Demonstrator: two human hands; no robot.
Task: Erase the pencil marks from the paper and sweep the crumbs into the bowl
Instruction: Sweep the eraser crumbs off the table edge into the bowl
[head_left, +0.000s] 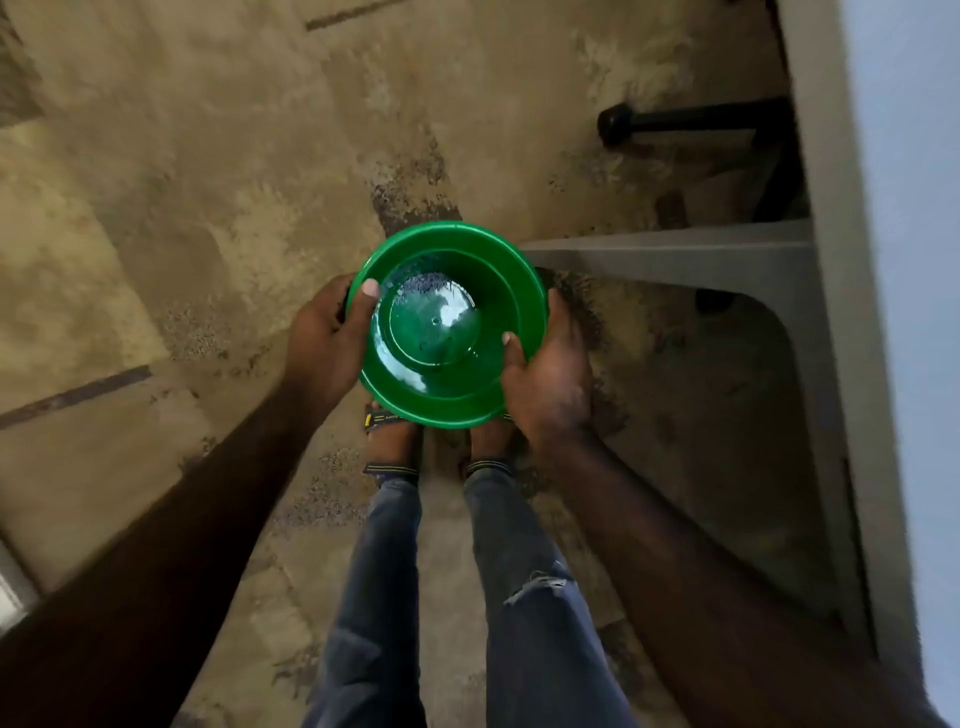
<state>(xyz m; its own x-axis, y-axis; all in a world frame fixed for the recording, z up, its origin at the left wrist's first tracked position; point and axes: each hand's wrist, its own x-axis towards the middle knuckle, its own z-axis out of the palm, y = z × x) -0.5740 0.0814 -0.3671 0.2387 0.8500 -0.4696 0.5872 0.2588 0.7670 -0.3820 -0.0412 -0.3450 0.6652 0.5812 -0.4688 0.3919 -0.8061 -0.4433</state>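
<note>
Both forearms reached forward from the bottom corners. Left hand (324, 338) gripped the left rim of a green bowl (457, 395), thumb hooked over the edge. Dark eraser crumbs (426, 285) lay inside against its far wall. Right hand (545, 379) gripped the right rim likewise. Below the bowl were 2 sandalled feet (395, 441) on a worn tan floor (182, 208); a grey table edge (841, 312) ran along the right.
</note>
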